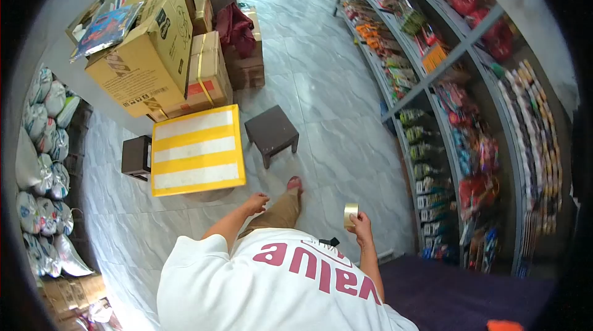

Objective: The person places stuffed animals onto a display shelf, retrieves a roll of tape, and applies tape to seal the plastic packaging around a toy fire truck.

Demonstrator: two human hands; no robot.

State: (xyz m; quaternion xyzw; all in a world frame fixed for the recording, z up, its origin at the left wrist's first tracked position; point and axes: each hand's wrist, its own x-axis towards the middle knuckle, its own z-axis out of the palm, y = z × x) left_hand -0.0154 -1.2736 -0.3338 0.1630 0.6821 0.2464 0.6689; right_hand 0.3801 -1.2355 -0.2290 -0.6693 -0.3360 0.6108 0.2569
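Observation:
My right hand (361, 224) is closed on a roll of pale yellowish tape (350, 215), held out beside my body above the tiled floor. My left hand (257, 203) hangs in front of me, just right of the near corner of a foam board wrapped with yellow tape (196, 150). Its fingers are partly curled and small in view, and nothing can be made out in them. Between the board and the tape roll, a dark stool (272, 131) stands on the floor. My shoe (294, 183) shows below the stool.
Stacked cardboard boxes (139, 62) rise behind the foam board, with a maroon cloth (235, 29) on one. A second dark stool (136, 157) touches the board's left side. Shelves of packaged goods (426, 99) line the right. Filled sacks (46, 173) are piled at the left.

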